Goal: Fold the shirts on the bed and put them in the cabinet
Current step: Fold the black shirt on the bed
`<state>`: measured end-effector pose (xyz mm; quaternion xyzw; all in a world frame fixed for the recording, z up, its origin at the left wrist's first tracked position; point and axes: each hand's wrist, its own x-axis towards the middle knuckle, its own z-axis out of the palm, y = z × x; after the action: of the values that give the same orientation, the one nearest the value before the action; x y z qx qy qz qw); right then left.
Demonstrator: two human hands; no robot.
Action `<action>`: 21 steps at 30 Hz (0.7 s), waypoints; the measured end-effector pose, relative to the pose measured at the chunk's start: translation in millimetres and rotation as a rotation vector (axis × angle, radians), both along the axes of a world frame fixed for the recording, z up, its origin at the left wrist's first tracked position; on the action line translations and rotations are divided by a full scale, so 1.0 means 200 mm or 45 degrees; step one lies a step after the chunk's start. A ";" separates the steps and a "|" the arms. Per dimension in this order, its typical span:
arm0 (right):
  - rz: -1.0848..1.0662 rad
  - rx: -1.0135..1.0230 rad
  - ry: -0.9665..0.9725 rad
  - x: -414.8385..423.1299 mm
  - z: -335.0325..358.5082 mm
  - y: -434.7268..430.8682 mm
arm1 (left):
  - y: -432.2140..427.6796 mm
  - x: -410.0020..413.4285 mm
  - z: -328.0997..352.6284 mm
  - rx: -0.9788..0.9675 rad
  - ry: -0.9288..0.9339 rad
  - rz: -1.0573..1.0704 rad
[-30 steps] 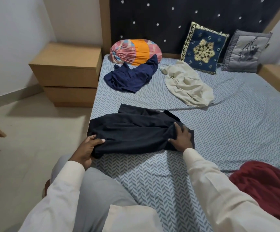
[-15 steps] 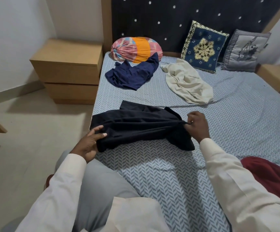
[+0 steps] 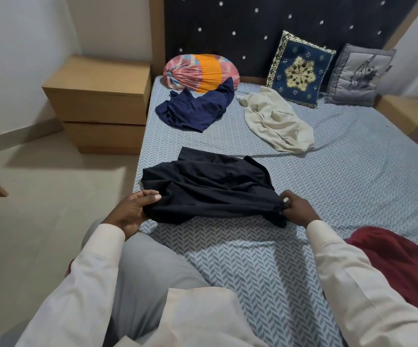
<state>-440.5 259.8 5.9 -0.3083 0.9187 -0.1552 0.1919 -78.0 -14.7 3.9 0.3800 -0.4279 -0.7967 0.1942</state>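
Black shirt (image 3: 208, 194) lies at the near left part of the bed (image 3: 353, 186), half folded and bunched, its near edge lifted off the sheet between my hands. My left hand (image 3: 134, 211) has that edge pinched at its left end, thumb on top, fingers under the cloth. My right hand (image 3: 299, 209) is clenched on a gathered tuck of fabric at the right end. Fold not yet flat or squared; I judge this the first shirt, in mid-fold.

Left to do: navy shirt (image 3: 195, 111) crumpled further up the bed, touching the striped bolster (image 3: 200, 71); cream shirt (image 3: 275, 121) crumpled just right of it, below the blue embroidered cushion (image 3: 300, 71). A dark red cloth (image 3: 400, 264) heaps at my right forearm; cannot tell if it is a shirt. No folded pile in view. No cabinet to be seen for certain; a wooden bedside unit (image 3: 100, 103) stands left of the bed, another at the right edge.

In the way: little. My knee presses against the bed edge under the shirt. Grey cushion (image 3: 358, 73) leans on the headboard, well apart from the work. Bare sheet around the black shirt gives room to lay it flat.
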 end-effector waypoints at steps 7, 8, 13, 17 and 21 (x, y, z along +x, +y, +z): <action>0.201 0.378 -0.041 0.09 -0.07 -0.02 | 0.03 -0.03 -0.04 -0.148 -0.294 -0.206; 0.247 0.323 -0.014 0.11 -0.09 -0.02 | 0.03 -0.02 -0.04 -0.177 -0.275 -0.185; 0.327 0.251 0.197 0.22 -0.20 -0.02 | 0.04 -0.01 -0.06 -0.330 -0.177 0.031; 0.276 0.273 0.336 0.22 -0.24 -0.01 | 0.05 0.00 -0.06 -0.552 -0.173 0.248; 0.220 0.004 0.264 0.21 -0.19 -0.01 | -0.01 0.04 -0.04 -0.702 -0.215 0.275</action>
<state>-398.5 257.7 -32.4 -0.4005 0.9038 -0.1039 0.1089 -70.4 -15.8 -3.3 0.4213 -0.5996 -0.5909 0.3373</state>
